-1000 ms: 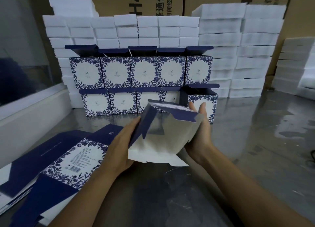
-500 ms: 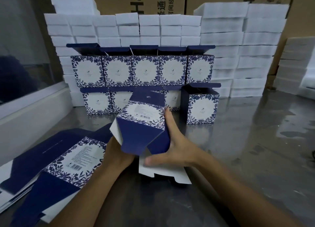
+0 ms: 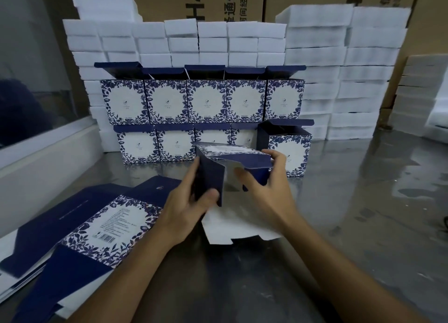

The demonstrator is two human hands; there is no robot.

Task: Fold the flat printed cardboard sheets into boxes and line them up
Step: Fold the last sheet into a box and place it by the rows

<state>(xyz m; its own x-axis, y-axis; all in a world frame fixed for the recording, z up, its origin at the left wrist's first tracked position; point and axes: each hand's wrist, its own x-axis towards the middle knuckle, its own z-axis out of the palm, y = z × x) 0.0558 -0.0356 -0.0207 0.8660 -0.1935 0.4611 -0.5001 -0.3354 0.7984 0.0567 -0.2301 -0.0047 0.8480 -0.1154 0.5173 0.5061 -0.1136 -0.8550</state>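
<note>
The step in hand looks like closing one end of a half-formed box (image 3: pixel 232 167), held just above the surface (image 3: pixel 339 225) near its middle, in front of the finished rows. Its blue-and-white walls are already squared up; the white end flaps (image 3: pixel 242 228) hang loose toward the person. The left hand (image 3: pixel 186 211) grips a navy side panel, thumb pressed on its lower edge, fingers (image 3: pixel 195 174) wrapped behind. The right hand (image 3: pixel 264 191) grasps the opposite side, fingers curled over the top rim and thumb reaching into the open cavity. The next move probably calls for tucking the white flaps in one after another while the walls are kept square, then standing the box beside the one at the right end of the front row.

The surface is grey, glossy metal with pale smears toward its right edge. Along its far edge white foam blocks (image 3: pixel 315 56) are stacked high, with brown cartons (image 3: pixel 230 0) behind them. In front of the foam stand finished boxes (image 3: pixel 206 102), five in the upper row, lids up; the lower row's right-hand box (image 3: pixel 291 150) sits forward, lid open. At the near left corner lies a fanned pile of flat sheets (image 3: pixel 80 228), barcode panel up. A pale ledge (image 3: pixel 48 150) runs along the left edge.
</note>
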